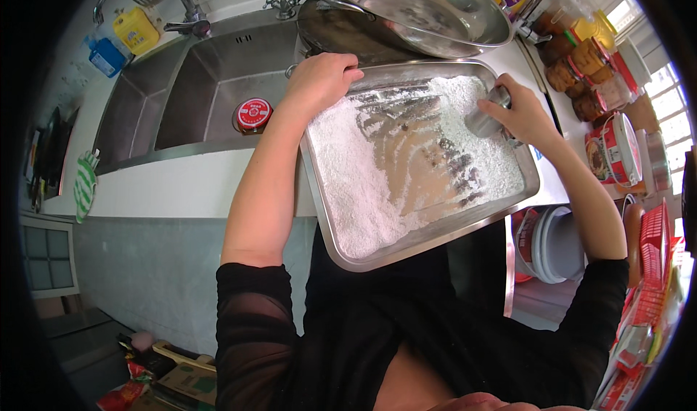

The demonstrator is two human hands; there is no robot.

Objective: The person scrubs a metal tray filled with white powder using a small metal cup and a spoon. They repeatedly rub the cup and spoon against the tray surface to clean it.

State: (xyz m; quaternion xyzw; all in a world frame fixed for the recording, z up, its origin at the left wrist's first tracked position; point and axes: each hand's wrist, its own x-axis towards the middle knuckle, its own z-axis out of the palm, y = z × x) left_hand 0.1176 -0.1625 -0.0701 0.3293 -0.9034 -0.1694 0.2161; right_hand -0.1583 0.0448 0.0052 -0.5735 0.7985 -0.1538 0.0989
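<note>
A rectangular stainless steel tray (425, 240) lies tilted on the counter's front edge, reaching over it towards my body. White powder (354, 187) is heaped along its left side and again along its right side, with a thinly dusted strip of bare metal between. My left hand (329, 79) is at the tray's far left corner, fingers curled at the rim; whether they grip it is hidden. In my right hand (517, 109) is a small metal cup (486, 118), held tilted at the powder on the right.
A sink (218, 79) with a red-lidded jar (254, 114) is on the left. Behind the tray stand a large steel basin (430, 13) and a dark round board (348, 35). Food jars (591, 57) and a red-and-white bucket (612, 149) line the right side.
</note>
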